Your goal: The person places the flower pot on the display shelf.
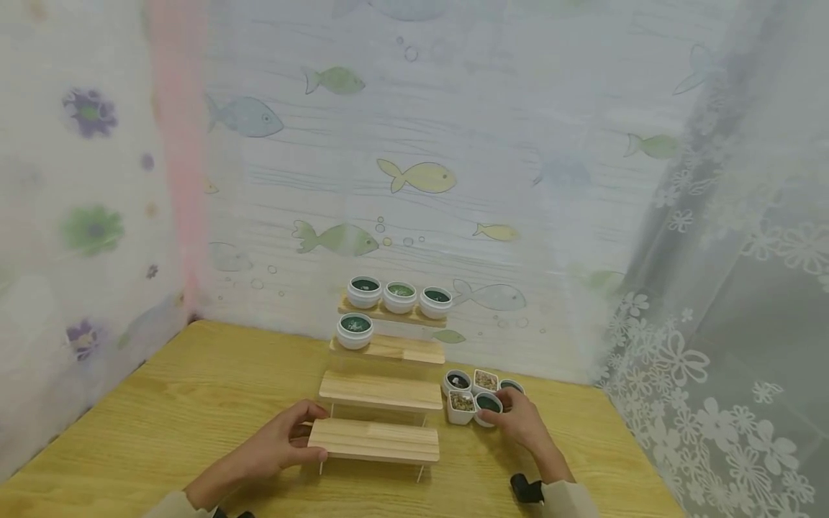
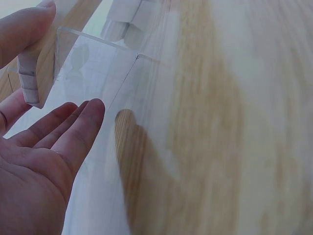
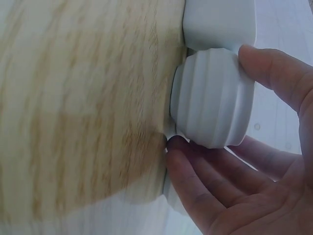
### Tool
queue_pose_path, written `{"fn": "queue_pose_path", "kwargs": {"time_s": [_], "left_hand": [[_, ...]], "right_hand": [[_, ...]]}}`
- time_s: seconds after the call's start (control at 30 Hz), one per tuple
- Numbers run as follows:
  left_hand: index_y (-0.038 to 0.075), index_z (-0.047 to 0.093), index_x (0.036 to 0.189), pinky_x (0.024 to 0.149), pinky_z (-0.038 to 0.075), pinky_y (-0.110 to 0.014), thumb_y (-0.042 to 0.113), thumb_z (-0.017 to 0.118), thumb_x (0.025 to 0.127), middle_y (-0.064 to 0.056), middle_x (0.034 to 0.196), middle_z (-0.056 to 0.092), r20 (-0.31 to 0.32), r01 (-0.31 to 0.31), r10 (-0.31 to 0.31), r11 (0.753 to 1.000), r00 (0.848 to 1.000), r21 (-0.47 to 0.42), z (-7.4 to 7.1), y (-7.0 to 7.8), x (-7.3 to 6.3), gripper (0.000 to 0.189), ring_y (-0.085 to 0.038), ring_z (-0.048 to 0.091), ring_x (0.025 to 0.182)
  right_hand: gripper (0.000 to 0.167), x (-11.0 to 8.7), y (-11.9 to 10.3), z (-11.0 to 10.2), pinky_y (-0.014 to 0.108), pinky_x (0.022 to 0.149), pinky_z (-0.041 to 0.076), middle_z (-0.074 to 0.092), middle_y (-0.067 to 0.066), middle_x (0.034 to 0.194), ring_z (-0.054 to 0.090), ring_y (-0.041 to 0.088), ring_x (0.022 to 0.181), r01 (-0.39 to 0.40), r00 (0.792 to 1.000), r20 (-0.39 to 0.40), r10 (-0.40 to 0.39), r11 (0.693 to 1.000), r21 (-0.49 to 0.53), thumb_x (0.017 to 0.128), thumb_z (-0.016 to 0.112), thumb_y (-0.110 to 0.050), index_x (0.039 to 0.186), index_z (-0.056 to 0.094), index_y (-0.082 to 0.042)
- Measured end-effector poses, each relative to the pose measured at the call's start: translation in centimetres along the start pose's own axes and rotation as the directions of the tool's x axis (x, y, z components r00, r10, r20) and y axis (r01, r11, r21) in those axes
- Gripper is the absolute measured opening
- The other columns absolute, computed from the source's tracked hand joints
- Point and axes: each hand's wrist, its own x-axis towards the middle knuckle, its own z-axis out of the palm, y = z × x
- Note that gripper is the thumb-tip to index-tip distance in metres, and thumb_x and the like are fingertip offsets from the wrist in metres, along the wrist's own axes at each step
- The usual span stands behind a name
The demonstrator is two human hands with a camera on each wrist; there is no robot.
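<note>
A four-tier stand of pale wooden boards on clear legs stands mid-table. My left hand [image 1: 272, 446] holds the left end of its lowest board [image 1: 376, 440], thumb at the front edge and a fingertip behind; the other fingers extend beside the clear panel [image 2: 93, 68] in the left wrist view. To the right of the stand, my right hand [image 1: 523, 423] grips a small round white pot [image 1: 487, 407] with a dark green top. The right wrist view shows the pot's ribbed side [image 3: 210, 98], thumb at its rim and fingers around the opposite side, its base close to the table.
Around the gripped pot stand square white pots [image 1: 462, 406] with speckled filling and round ones [image 1: 457, 381] with dark tops. Three round pots [image 1: 399, 297] line the top board; another [image 1: 355, 331] sits at the left of the second board [image 1: 404, 349]. A fish-patterned curtain [image 1: 414, 216] hangs behind.
</note>
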Motion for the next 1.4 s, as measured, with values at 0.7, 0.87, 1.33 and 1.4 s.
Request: {"fn": "queue_pose_path", "kwargs": {"time_s": [0.7,0.87,1.33,1.4], "left_hand": [[-0.004,0.043,0.126,0.085,0.051,-0.028,0.017,0.071,0.088,-0.023,0.126,0.047,0.005,-0.006,0.006,1.0,1.0,-0.003,0.0,-0.2,0.0,0.051,-0.036,0.055,0.112],[-0.004,0.043,0.125,0.085,0.051,-0.028,0.017,0.071,0.088,-0.023,0.124,0.048,0.006,-0.01,0.01,1.0,1.0,-0.013,0.0,-0.2,0.1,0.051,-0.035,0.055,0.111],[-0.003,0.043,0.126,0.085,0.051,-0.028,0.017,0.071,0.088,-0.023,0.125,0.047,0.007,-0.004,0.005,1.0,1.0,-0.006,0.0,-0.2,0.1,0.051,-0.034,0.055,0.111],[-0.004,0.043,0.126,0.085,0.051,-0.028,0.017,0.071,0.088,-0.023,0.125,0.048,0.006,-0.006,0.006,1.0,1.0,-0.009,0.0,-0.1,0.0,0.051,-0.033,0.056,0.111]], "right_hand": [[0.046,0.0,-1.1,-1.3,0.034,0.074,0.048,0.065,0.007,0.101,0.058,0.019,0.088,0.054,0.993,-0.104,-0.051,0.998,0.027,0.079,0.078,-0.031,0.112,0.062,-0.003],[0.048,-0.1,-1.7,-1.4,0.031,0.073,0.049,0.064,0.007,0.104,0.058,0.019,0.09,0.063,0.991,-0.123,-0.055,0.996,0.059,0.081,0.077,-0.03,0.117,0.06,-0.004],[0.047,-1.2,-5.0,-1.3,0.029,0.077,0.052,0.065,0.009,0.105,0.063,0.019,0.093,0.193,0.966,-0.202,-0.164,0.972,0.136,0.083,0.076,-0.026,0.121,0.059,-0.005],[0.045,-1.4,-5.7,-1.3,0.027,0.076,0.051,0.066,0.008,0.104,0.063,0.018,0.091,0.219,0.958,-0.223,-0.182,0.964,0.15,0.082,0.076,-0.025,0.12,0.059,-0.006]]}}
